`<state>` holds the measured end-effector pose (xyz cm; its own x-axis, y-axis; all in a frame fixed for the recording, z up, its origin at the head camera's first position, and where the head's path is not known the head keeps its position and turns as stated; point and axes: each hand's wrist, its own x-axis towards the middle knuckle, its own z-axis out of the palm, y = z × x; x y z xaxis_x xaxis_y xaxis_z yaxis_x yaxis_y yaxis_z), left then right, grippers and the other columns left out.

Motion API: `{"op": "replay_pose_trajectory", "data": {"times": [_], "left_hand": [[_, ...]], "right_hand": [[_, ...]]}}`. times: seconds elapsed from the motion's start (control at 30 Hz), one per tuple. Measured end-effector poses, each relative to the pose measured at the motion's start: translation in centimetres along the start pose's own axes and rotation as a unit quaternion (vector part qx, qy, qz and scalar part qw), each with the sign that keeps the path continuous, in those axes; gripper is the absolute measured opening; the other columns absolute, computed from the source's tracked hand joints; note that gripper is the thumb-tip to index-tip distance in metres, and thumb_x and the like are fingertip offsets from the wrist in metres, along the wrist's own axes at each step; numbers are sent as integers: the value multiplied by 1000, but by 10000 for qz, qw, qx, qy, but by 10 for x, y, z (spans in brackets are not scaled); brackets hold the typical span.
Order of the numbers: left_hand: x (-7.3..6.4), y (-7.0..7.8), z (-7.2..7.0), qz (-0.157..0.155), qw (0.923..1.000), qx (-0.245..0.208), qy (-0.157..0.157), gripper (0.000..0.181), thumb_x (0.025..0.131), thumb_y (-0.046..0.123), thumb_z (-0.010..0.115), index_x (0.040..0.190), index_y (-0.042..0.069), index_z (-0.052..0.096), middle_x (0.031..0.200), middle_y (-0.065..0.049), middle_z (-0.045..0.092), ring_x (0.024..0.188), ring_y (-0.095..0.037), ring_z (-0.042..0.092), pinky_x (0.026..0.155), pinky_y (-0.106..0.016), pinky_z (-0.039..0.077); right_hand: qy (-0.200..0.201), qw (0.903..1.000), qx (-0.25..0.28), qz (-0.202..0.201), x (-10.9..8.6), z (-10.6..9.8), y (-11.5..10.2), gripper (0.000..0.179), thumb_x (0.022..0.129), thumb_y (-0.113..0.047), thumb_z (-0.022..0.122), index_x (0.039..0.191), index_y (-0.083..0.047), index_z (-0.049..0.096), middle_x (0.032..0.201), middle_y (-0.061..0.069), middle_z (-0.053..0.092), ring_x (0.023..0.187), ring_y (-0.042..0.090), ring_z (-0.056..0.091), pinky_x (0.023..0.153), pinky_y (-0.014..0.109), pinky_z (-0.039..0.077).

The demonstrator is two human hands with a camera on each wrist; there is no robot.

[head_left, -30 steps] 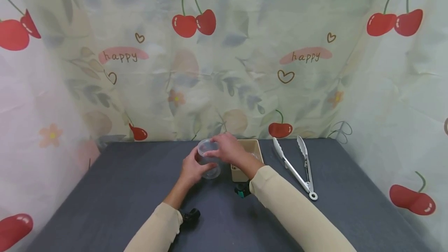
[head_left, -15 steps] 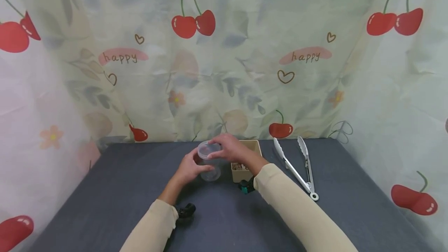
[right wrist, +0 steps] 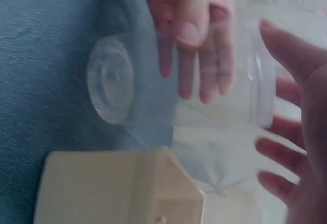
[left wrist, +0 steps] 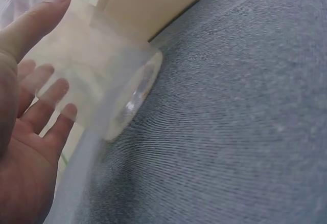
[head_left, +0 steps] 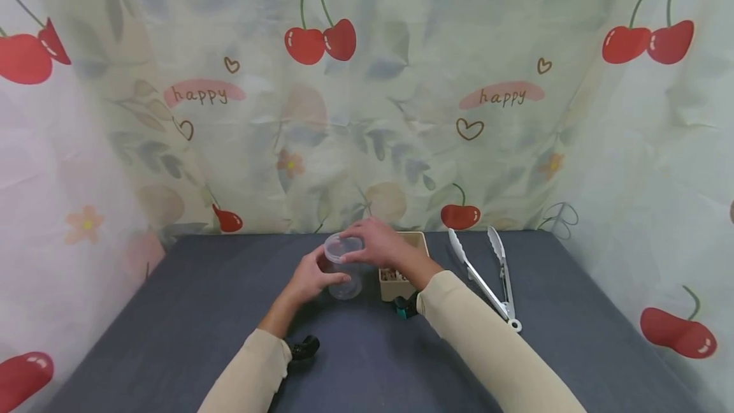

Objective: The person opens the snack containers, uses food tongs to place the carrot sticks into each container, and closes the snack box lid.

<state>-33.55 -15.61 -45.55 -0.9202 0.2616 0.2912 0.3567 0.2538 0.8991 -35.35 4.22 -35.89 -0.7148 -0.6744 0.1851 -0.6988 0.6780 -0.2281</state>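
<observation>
A clear plastic jar (head_left: 345, 287) stands upright on the dark cloth near the back of the table. My left hand (head_left: 306, 277) grips its side, the thumb (left wrist: 43, 19) on the near side and the fingers spread behind the see-through wall. On top is a clear round lid (head_left: 343, 248). My right hand (head_left: 375, 246) reaches over from the right and holds this lid by its edge. In the right wrist view, the thumb (right wrist: 288, 47) is at one side of the lid's rim (right wrist: 261, 75) and the fingers are round the other.
Just right of the jar stands a beige box (head_left: 395, 290) with small brown-and-white pieces in it, partly hidden by the right forearm. Metal tongs (head_left: 487, 285) lie spread farther right. A patterned curtain (head_left: 367, 113) closes off the back and sides.
My left hand and forearm have shifted slightly left and my right forearm slightly right. Both hands keep their hold on the jar and lid.
</observation>
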Motion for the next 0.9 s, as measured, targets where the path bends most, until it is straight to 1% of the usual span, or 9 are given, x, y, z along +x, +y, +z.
{"op": "replay_pose_trajectory", "data": {"times": [0.07,0.2,0.33,0.43,0.5,0.6,0.77,0.9], "left_hand": [[-1,-1,1,17,10000,-4,57,70,76,11,85,136,2,50,124,-13,61,110,-26,60,89,-41,51],[-2,-1,1,-9,9999,-83,144,69,75,11,85,136,4,52,124,-11,62,109,-24,61,85,-35,52],[-2,-2,1,43,9999,-77,113,69,76,10,84,137,4,51,126,-12,61,110,-23,61,83,-31,53],[-3,-1,2,23,9999,-100,48,69,77,10,83,138,4,50,128,-13,60,112,-24,61,84,-32,52],[-3,-1,2,-10,9999,-131,33,69,77,10,83,137,5,51,129,-13,60,112,-23,61,85,-33,52],[-2,-1,2,-60,9999,-148,36,69,76,11,84,137,6,51,128,-11,60,113,-23,60,87,-36,52],[-1,-2,3,-8,9998,-81,159,69,74,10,85,135,5,53,124,-11,62,112,-25,60,91,-44,49],[-2,-2,3,45,9997,-41,224,70,74,8,86,135,3,52,124,-13,62,114,-28,59,94,-47,47]], "right_hand": [[257,9983,-513,126,-2,3,-8,54,84,-52,71,127,-20,66,123,2,61,114,23,52,97,42,42],[645,9890,-1311,218,-5,7,-21,58,83,-64,64,122,-22,68,113,0,61,103,21,54,91,40,44],[802,9827,-1639,304,-5,11,-27,59,84,-67,60,118,-20,70,108,0,60,97,20,54,87,38,45],[892,9813,-1680,295,-5,14,-26,58,83,-66,61,115,-18,70,106,0,60,96,20,53,87,37,45],[959,9827,-1563,243,-5,16,-24,56,83,-64,64,114,-17,71,105,1,60,95,20,53,87,37,45],[1017,9876,-1188,142,-5,18,-19,53,83,-58,68,114,-16,71,106,2,61,98,21,53,89,38,44],[921,9952,-318,-2,-3,16,-11,46,82,-48,74,114,-15,71,111,2,62,103,22,53,92,39,43],[793,9961,333,-210,-3,12,-6,41,83,-38,78,113,-13,71,114,3,66,107,22,57,93,39,45]]}}
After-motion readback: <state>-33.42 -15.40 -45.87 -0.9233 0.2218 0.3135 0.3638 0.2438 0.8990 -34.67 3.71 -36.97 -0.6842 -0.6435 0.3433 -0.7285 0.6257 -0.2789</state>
